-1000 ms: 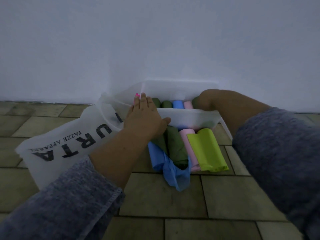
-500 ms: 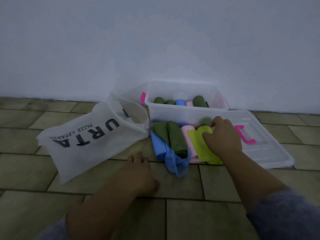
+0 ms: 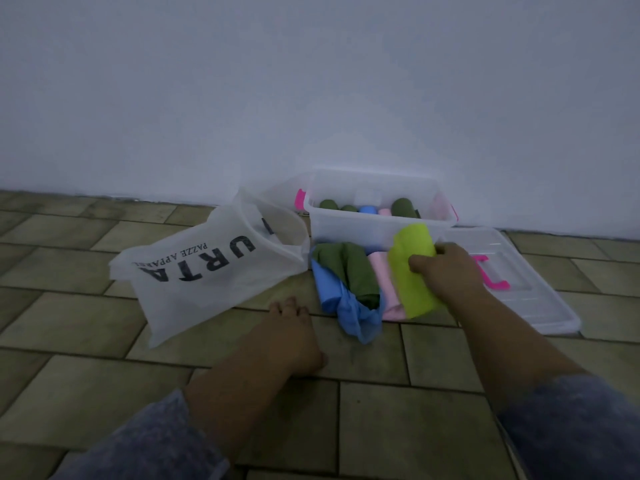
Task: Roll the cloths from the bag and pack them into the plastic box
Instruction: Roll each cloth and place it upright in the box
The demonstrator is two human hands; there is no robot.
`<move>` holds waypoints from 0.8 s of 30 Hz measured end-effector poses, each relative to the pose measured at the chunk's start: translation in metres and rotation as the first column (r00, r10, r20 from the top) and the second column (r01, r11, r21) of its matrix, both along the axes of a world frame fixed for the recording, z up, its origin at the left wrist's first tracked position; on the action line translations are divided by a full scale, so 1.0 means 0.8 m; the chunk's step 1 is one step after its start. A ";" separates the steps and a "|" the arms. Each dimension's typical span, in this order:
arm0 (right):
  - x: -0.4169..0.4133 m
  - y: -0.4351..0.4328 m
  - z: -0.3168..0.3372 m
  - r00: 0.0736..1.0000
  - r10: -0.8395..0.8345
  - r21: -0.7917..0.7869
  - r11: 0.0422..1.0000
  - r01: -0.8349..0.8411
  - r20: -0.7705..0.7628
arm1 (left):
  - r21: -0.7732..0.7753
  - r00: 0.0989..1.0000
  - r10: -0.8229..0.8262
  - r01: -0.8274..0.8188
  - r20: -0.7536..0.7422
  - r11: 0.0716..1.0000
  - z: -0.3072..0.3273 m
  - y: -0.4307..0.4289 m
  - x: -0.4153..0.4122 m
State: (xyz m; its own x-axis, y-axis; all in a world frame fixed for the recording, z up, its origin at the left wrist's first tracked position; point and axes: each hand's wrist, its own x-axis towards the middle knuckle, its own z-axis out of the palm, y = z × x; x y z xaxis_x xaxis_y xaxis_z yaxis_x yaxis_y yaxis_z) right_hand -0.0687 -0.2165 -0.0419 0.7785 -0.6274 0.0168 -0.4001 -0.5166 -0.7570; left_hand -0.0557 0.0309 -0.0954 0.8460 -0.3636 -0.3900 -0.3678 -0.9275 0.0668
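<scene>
Since a moment ago the lime-green cloth [image 3: 410,268] has been lifted at its far end, pinched by the right hand [image 3: 446,271]; left hand [image 3: 294,337] rests flat, empty; soft, floppy stuff, probably best gripped at an edge.

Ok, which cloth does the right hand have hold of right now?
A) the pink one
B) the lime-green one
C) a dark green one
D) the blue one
B: the right hand grips the far end of the lime-green cloth, lifting it off the pile in front of the plastic box; the left hand rests on the floor.
</scene>
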 end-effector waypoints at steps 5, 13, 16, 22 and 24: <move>-0.044 0.083 0.007 0.897 0.408 -0.563 0.787 -0.252 0.170 | -0.393 0.946 0.306 -0.322 -0.105 0.861 0.022 -0.003 0.008; -0.113 0.139 -0.072 0.764 0.587 -0.635 0.487 -0.599 -0.270 | -0.683 0.946 0.309 -0.290 -0.099 0.670 0.058 0.036 0.023; -0.118 0.136 -0.069 0.761 0.619 -0.554 0.571 -0.606 -0.194 | -0.635 0.993 0.118 -0.089 0.003 0.767 0.052 0.022 0.001; -0.118 0.113 -0.057 0.896 0.433 -0.255 0.881 -0.398 0.098 | -0.397 0.944 -0.312 0.329 0.111 0.857 0.019 -0.009 -0.045; -0.120 0.102 -0.059 0.929 0.342 -0.118 0.937 -0.327 0.142 | -0.310 0.925 -0.331 0.375 0.185 0.874 0.009 -0.018 -0.057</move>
